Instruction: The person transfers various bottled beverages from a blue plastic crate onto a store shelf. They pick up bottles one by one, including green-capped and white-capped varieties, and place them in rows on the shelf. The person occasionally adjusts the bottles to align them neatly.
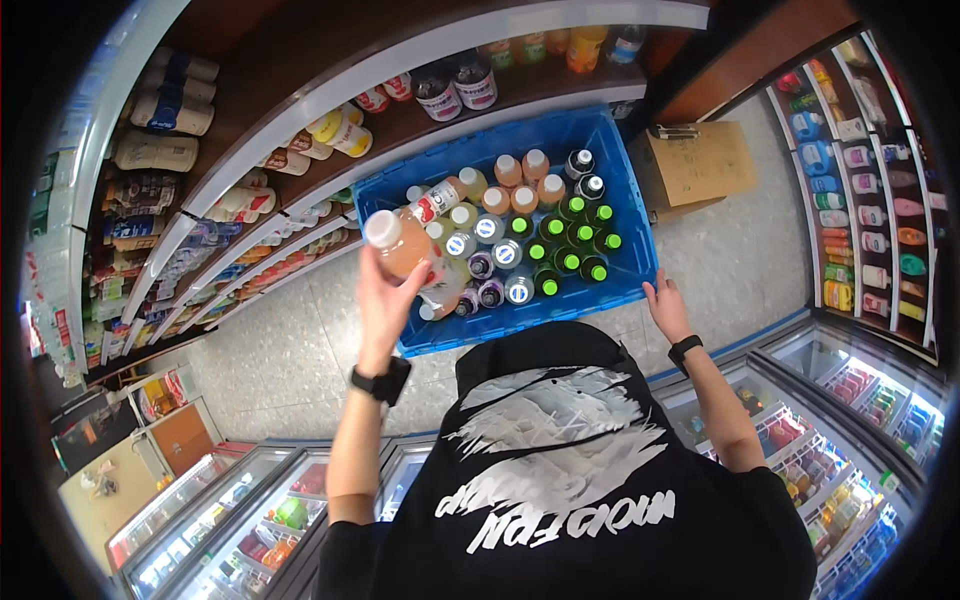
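Observation:
A drink bottle [405, 252] with a white cap and pale peach-coloured contents is in my left hand [382, 312]. My fingers are closed around it above the left side of a blue plastic crate [385, 205]. My right hand [668, 308] is at the crate's near right corner, its fingers at the rim. Inside stand several dark bottles with green caps [583, 234], peach drinks with pale caps [508, 170], and clear bottles with white and blue caps [507, 252]. Another peach-coloured bottle [437, 200] lies tilted near the crate's left side.
Shelves with bottles [455, 88] run along the far side and the left. A cardboard box [700, 165] stands on the floor right of the crate. Glass-topped coolers [820, 450] line the near side. At the far right is a rack of coloured bottles [870, 215].

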`<state>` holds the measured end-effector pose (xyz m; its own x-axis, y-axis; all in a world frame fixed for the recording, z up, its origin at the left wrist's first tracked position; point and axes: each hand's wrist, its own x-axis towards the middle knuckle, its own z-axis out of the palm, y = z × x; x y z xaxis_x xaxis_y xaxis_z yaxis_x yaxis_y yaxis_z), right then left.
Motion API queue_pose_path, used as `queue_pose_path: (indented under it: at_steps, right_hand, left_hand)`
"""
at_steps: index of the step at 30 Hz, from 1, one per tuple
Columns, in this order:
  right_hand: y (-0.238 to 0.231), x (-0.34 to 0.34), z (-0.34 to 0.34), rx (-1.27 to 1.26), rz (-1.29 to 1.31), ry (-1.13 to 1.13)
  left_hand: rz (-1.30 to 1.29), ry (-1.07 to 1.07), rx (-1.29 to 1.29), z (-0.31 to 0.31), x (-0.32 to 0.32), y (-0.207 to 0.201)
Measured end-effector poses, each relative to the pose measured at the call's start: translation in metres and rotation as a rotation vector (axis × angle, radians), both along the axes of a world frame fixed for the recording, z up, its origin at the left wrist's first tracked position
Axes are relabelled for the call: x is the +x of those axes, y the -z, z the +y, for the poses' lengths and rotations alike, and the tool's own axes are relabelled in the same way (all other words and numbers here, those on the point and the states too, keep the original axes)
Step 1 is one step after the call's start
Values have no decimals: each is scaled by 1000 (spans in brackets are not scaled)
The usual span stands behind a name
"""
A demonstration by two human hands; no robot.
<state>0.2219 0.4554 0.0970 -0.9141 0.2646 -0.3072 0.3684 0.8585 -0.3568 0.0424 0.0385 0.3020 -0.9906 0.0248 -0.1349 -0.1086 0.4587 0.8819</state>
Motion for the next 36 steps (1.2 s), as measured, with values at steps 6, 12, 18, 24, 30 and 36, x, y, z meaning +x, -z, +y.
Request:
queue_pose_path:
  at_steps: [6,12,18,24,30,36]
  right_hand:
    - [-2,4,24,-96,61,-130]
    - [2,6,29,-146,57,-162]
    - [4,13,37,-219,76,-160]
    - [5,11,43,-240,101,-188]
    - [0,3,42,-181,23,-243]
    - [-2,6,38,-140,12,-235]
  left_hand:
    - [-299,-351,-224,-6,7,196]
    - [-550,-365,-297,-28,10,250]
    - [-421,-261,-430,-25,0,179]
    - [-158,-296,-652,-58,18,142]
    - [-168,-195,-704,-62,37,160]
    - [-299,-397,-735,-75,36,195]
